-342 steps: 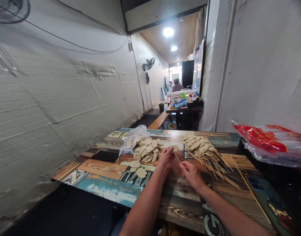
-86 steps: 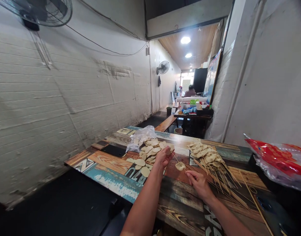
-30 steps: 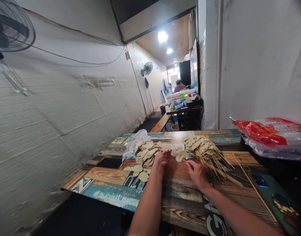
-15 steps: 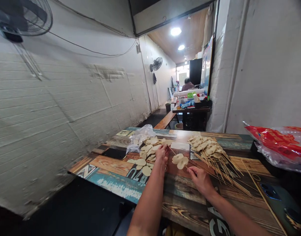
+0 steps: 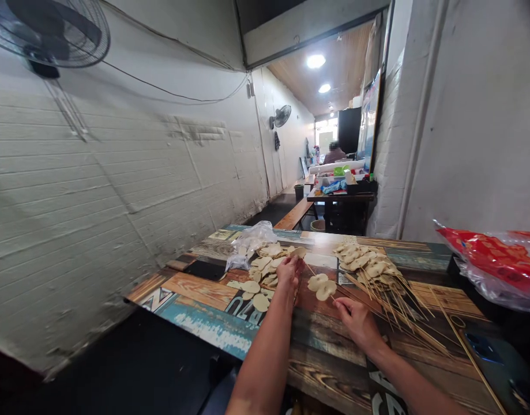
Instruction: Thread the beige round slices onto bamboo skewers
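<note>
My right hand [image 5: 355, 320] pinches the lower end of a thin bamboo skewer [image 5: 309, 267]. Pale round slices [image 5: 322, 287] are threaded on it, and its tip points up and left toward my left hand [image 5: 289, 271]. Between the closed fingers of that hand is another thin pale slice [image 5: 299, 252], beside the skewer's tip. A heap of loose slices [image 5: 262, 266] lies just left of my left hand. Farther right, filled skewers [image 5: 368, 262] are piled with their sticks toward me, and bare bamboo sticks [image 5: 424, 337] lie near them.
A clear plastic bag [image 5: 254, 236] and a black flat object [image 5: 206, 270] are at the table's [image 5: 195, 317] left. On the right are a red and clear plastic package [image 5: 493, 253] and a phone [image 5: 485, 349]. A person [image 5: 334, 154] sits far back, beyond a cluttered second table [image 5: 340, 197].
My left hand now shows a pale slice raised at its fingertips near the skewer's tip. My right hand keeps its hold on the skewer. The whole view has shifted slightly.
</note>
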{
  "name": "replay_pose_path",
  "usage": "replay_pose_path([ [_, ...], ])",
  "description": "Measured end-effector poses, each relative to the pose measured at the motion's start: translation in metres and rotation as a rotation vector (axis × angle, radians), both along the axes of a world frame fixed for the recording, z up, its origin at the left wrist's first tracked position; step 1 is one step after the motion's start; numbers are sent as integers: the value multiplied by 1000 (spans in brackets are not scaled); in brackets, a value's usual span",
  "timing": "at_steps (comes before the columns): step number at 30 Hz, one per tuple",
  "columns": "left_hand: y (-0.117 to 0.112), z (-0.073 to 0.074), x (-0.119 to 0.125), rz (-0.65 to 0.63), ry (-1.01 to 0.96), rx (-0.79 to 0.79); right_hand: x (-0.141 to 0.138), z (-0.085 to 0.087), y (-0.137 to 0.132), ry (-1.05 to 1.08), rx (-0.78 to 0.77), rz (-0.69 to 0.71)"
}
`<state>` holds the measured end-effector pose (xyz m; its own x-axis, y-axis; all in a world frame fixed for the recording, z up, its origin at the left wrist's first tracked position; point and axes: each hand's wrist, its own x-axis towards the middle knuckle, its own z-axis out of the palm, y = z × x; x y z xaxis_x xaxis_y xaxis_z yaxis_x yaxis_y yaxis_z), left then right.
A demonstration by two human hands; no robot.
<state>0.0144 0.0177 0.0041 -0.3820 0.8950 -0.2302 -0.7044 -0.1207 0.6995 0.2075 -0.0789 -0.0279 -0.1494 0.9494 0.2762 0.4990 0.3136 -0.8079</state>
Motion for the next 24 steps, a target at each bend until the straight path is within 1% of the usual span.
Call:
replay_pose_path([
  [3,1,-1,0,4,8,9,0,0,1,7,-9,-12],
  [7,3,-6,0,1,50,48,0,0,1,-2,-15,-9],
  [13,7,-12,1,60,113,111,1,-1,1,-3,-12,-12],
  [20,7,-13,2,28,228,98,1,2,1,-14,-29,-12],
  [24,7,-15,4,35,265,119,1,3,1,1,-23,-25],
])
